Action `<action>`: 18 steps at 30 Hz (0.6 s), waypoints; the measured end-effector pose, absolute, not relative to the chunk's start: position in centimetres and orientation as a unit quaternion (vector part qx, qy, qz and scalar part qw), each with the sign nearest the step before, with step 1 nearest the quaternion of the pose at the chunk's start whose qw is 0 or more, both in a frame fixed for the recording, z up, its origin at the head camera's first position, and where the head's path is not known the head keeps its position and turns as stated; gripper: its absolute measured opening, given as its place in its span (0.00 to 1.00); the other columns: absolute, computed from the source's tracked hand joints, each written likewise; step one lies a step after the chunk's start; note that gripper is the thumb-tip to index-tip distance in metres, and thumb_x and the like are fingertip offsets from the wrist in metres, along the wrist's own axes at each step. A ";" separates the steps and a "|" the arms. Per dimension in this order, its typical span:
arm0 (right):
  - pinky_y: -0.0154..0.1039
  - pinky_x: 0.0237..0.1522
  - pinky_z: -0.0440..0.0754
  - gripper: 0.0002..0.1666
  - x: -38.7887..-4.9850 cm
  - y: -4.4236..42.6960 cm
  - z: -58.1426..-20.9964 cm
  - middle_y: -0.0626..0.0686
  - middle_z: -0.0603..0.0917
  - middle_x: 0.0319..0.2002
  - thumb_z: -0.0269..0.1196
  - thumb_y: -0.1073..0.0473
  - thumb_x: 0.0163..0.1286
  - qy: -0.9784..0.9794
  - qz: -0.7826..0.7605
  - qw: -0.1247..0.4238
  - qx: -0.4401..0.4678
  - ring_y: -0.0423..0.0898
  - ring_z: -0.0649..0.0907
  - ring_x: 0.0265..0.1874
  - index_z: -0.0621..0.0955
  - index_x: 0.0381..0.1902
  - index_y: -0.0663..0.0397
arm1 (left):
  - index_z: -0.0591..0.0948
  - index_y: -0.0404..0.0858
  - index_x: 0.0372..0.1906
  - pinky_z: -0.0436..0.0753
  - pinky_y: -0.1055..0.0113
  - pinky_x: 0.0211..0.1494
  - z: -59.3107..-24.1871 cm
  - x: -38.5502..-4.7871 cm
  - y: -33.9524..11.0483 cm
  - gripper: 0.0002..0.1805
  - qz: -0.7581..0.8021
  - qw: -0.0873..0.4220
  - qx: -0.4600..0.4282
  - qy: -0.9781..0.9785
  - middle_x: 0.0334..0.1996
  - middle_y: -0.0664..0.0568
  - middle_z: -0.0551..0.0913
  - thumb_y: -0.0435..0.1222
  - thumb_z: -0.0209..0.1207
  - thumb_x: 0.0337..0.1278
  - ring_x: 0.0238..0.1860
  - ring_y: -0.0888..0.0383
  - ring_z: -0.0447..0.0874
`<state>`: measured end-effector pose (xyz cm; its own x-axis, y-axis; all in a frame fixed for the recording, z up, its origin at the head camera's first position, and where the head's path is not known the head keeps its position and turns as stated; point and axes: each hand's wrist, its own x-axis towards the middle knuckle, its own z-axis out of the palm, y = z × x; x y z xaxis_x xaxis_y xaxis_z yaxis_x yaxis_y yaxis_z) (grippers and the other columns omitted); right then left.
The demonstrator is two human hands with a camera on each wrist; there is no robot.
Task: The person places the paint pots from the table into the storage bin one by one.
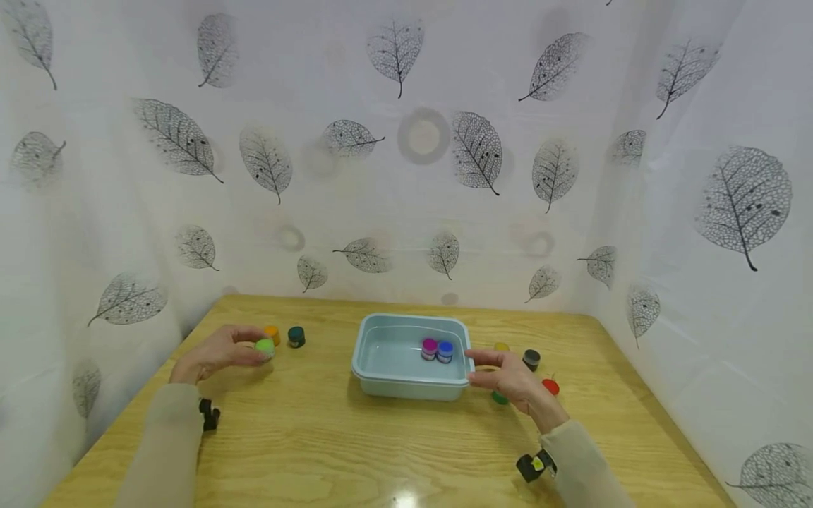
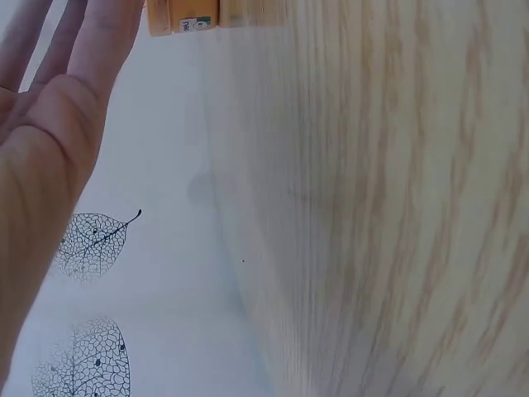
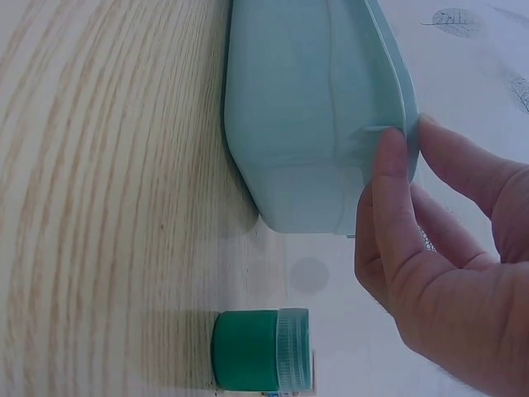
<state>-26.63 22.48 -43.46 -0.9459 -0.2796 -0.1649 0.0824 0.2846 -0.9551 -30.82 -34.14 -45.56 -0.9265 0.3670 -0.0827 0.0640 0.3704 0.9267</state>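
In the head view my left hand (image 1: 222,349) pinches a light green jar (image 1: 265,347) above the table's left side, beside an orange jar (image 1: 272,334) and a dark teal jar (image 1: 296,336). The left wrist view shows part of the hand (image 2: 62,91) and the orange jar (image 2: 183,13). My right hand (image 1: 517,381) grips the right rim of a pale blue tub (image 1: 409,389), thumb and fingers on either side of the rim in the right wrist view. A magenta jar (image 1: 429,348) and a blue jar (image 1: 445,351) stand side by side in the tub.
Right of the tub are a yellow jar (image 1: 502,347), a black jar (image 1: 531,359), a red jar (image 1: 550,386) and a green jar (image 1: 500,397), partly hidden by my right hand. A leaf-patterned curtain (image 1: 406,176) surrounds the wooden table (image 1: 356,451).
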 end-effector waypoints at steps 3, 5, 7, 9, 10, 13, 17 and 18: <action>0.47 0.56 0.84 0.38 -26.6 22.5 -43.5 0.66 0.71 0.66 0.71 0.60 0.61 0.788 -0.593 0.152 -0.062 0.47 0.83 0.51 0.72 0.67 0.63 | 0.68 0.28 0.67 0.84 0.56 0.57 -45.5 -30.7 -33.9 0.35 0.533 0.128 0.126 0.827 0.67 0.32 0.67 0.38 0.67 0.58 0.52 0.51 0.83; 0.47 0.56 0.83 0.38 -26.7 22.6 -43.5 0.65 0.71 0.67 0.71 0.59 0.61 0.791 -0.590 0.150 -0.061 0.47 0.82 0.51 0.72 0.67 0.63 | 0.68 0.31 0.68 0.81 0.52 0.61 -45.2 -30.7 -33.5 0.36 0.528 0.123 0.121 0.831 0.67 0.35 0.68 0.40 0.67 0.58 0.57 0.48 0.80; 0.47 0.56 0.83 0.37 -26.7 22.6 -43.4 0.65 0.71 0.66 0.71 0.59 0.61 0.792 -0.589 0.149 -0.059 0.47 0.82 0.51 0.72 0.67 0.62 | 0.68 0.31 0.69 0.80 0.52 0.62 -44.9 -30.7 -33.0 0.36 0.524 0.121 0.126 0.833 0.66 0.36 0.70 0.40 0.67 0.57 0.59 0.49 0.78; 0.47 0.56 0.84 0.37 -26.7 22.7 -43.5 0.65 0.72 0.66 0.71 0.60 0.61 0.792 -0.590 0.149 -0.056 0.47 0.83 0.50 0.73 0.67 0.62 | 0.68 0.30 0.68 0.80 0.54 0.62 -44.6 -30.7 -32.6 0.36 0.526 0.120 0.134 0.831 0.65 0.36 0.72 0.40 0.67 0.57 0.59 0.51 0.78; 0.46 0.56 0.84 0.37 -26.7 22.6 -43.5 0.65 0.72 0.66 0.71 0.60 0.61 0.791 -0.591 0.150 -0.055 0.47 0.83 0.50 0.72 0.67 0.62 | 0.68 0.29 0.68 0.81 0.56 0.61 -44.6 -30.8 -32.3 0.36 0.533 0.122 0.137 0.826 0.65 0.36 0.73 0.39 0.67 0.57 0.57 0.52 0.80; 0.47 0.56 0.83 0.37 -26.8 22.6 -43.5 0.65 0.72 0.66 0.71 0.61 0.61 0.788 -0.595 0.150 -0.055 0.47 0.83 0.50 0.72 0.67 0.63 | 0.68 0.26 0.66 0.84 0.61 0.57 -44.5 -31.1 -31.9 0.35 0.548 0.132 0.157 0.811 0.63 0.31 0.73 0.36 0.67 0.58 0.52 0.55 0.83; 0.49 0.57 0.83 0.36 -26.8 22.6 -43.6 0.65 0.73 0.65 0.70 0.62 0.61 0.787 -0.595 0.150 -0.060 0.48 0.83 0.51 0.72 0.67 0.63 | 0.69 0.25 0.64 0.85 0.60 0.54 -44.5 -31.4 -31.4 0.31 0.562 0.139 0.175 0.796 0.60 0.30 0.75 0.34 0.66 0.58 0.50 0.55 0.85; 0.49 0.57 0.83 0.36 -26.8 22.6 -43.6 0.65 0.73 0.65 0.70 0.62 0.61 0.788 -0.594 0.149 -0.062 0.48 0.83 0.51 0.72 0.67 0.63 | 0.70 0.25 0.63 0.86 0.61 0.54 -44.5 -31.4 -31.3 0.31 0.561 0.138 0.178 0.796 0.59 0.31 0.76 0.34 0.66 0.58 0.50 0.56 0.84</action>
<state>-26.79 22.57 -43.63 -0.9480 -0.2749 -0.1604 0.0786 0.2860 -0.9550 -31.42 -31.34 -44.51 -0.8986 0.4384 -0.0194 0.1292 0.3064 0.9431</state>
